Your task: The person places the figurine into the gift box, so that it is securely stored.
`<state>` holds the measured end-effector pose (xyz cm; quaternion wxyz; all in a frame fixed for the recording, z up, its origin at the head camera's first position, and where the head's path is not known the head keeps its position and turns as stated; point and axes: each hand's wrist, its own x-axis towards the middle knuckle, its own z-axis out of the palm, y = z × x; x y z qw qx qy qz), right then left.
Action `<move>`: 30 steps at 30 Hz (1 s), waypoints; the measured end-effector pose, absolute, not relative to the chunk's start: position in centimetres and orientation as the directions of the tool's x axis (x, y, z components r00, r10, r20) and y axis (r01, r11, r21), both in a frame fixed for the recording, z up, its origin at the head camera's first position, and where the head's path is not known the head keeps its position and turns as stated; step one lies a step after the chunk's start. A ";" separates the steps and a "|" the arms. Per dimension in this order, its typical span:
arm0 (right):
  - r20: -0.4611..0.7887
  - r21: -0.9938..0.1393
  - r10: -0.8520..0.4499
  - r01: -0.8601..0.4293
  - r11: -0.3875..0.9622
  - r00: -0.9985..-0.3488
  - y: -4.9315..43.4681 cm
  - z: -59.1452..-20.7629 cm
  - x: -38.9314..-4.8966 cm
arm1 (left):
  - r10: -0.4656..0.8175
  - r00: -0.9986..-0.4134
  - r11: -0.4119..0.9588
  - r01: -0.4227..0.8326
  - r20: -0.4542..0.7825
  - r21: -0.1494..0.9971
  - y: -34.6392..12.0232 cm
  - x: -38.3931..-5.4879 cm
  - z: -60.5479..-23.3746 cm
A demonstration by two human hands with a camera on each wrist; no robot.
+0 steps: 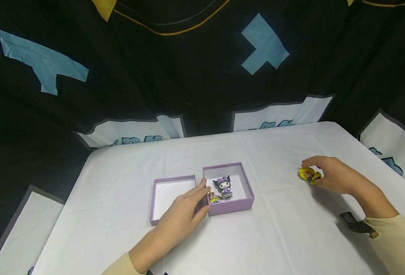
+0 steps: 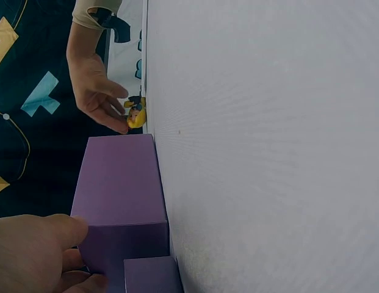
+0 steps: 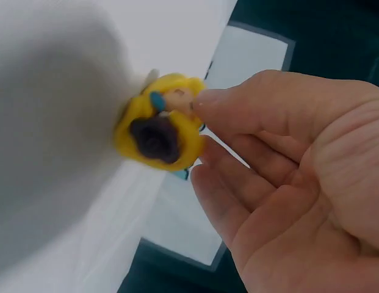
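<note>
My left hand [image 1: 182,214] rests at the left wall of a lilac box [image 1: 235,206], thumb near its front corner and fingers along its rim. Inside the box stand a white-faced figurine [image 1: 224,185] with dark pointed ears and a small yellow-and-blue figurine [image 1: 213,198], partly hidden by my fingers. Off to the right, my right hand [image 1: 336,177] pinches a yellow-haired figurine [image 1: 307,174] between thumb and fingertips, low over the table. The right wrist view shows the figurine's dark round base [image 3: 155,140], and the thumb overlaps its head.
A shallower lilac box part [image 1: 152,202], white inside, lies directly left of the box. A white cloth [image 1: 257,244] covers the table. Behind hangs a black printed curtain [image 1: 188,76] down to the table's far edge.
</note>
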<state>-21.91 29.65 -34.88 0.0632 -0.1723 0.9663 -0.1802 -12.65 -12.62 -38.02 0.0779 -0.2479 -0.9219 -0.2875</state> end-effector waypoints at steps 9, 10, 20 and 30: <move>-0.040 -0.390 -0.337 -0.296 0.872 -0.941 30.1 -35.9 -22.1 | 0.412 -0.862 0.710 0.506 0.293 0.490 -12.7 -12.6 -38.1; -0.040 -0.390 -0.337 -0.296 0.872 -0.941 30.1 -35.9 -22.1 | 0.415 -0.861 0.708 0.508 0.294 0.491 -12.7 -12.6 -38.1; -0.061 -0.362 -0.338 -0.294 0.884 -0.939 29.6 -36.0 -22.1 | 0.426 -0.856 0.698 0.518 0.295 0.495 -12.7 -12.7 -38.1; 0.015 -0.390 -0.387 -0.361 0.847 -0.922 27.9 -35.5 -22.0 | 0.423 -0.867 0.702 0.498 0.265 0.509 -12.7 -12.5 -37.9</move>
